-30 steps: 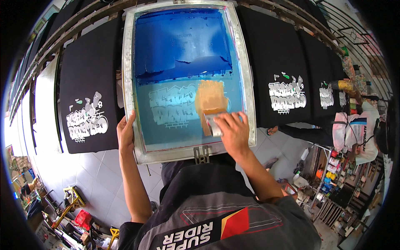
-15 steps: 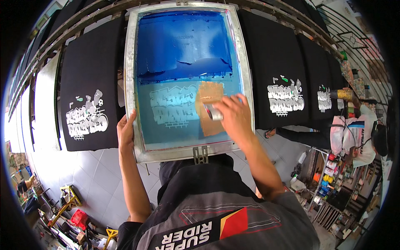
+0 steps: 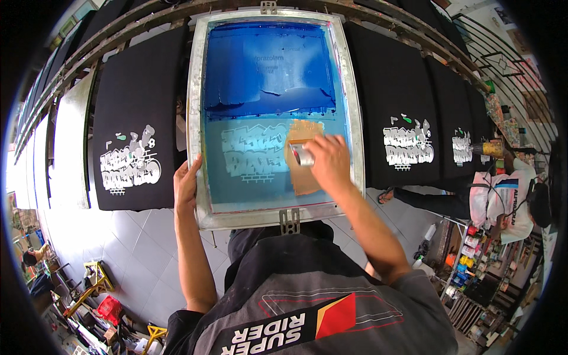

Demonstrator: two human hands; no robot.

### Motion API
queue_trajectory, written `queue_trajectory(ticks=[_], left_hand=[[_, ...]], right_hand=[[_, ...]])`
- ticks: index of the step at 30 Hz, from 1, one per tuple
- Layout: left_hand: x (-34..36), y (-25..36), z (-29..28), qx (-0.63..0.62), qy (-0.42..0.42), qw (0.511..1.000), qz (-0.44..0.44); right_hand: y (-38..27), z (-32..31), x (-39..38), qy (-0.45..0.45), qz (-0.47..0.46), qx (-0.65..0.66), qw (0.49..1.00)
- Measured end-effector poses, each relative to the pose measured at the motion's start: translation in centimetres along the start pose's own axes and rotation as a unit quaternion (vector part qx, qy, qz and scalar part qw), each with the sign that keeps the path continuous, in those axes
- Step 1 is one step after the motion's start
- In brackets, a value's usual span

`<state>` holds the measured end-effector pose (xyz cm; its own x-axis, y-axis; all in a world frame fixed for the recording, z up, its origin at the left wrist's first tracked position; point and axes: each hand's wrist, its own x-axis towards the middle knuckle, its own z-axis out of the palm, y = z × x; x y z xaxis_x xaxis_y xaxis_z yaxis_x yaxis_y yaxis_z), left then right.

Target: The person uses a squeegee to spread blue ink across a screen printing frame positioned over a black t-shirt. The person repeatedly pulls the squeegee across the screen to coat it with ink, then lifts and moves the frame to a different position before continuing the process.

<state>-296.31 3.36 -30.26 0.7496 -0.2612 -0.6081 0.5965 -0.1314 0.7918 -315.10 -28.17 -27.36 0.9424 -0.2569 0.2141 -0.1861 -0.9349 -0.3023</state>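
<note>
So the right hand has slid further up the printing screen than half a second back, fingers wrapped round a small silvery tool pressed against the brownish taped patch just right of the pale lettering stencil. Left hand hasn't budged, fingers clamped on the screen's left frame edge near its bottom corner. Black printed shirts lie on both sides of the screen.

You get bright, even daylight and sharp focus at centre; the blue printing screen shows soft glare, straight edges bow outward, and black vignette fills your corners.
</note>
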Motion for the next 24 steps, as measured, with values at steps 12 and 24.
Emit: queue_trajectory(ticks=[12,24], left_hand=[[-4.0,-3.0,-2.1,0.182,0.137,0.968,0.109],[-6.4,-3.3,-2.5,0.231,0.167,0.956,0.075]], right_hand=[[5.1,-4.6,-1.8,0.108,0.438,0.438,0.778],[11.4,-0.7,-2.5,0.144,0.413,0.621,0.65]])
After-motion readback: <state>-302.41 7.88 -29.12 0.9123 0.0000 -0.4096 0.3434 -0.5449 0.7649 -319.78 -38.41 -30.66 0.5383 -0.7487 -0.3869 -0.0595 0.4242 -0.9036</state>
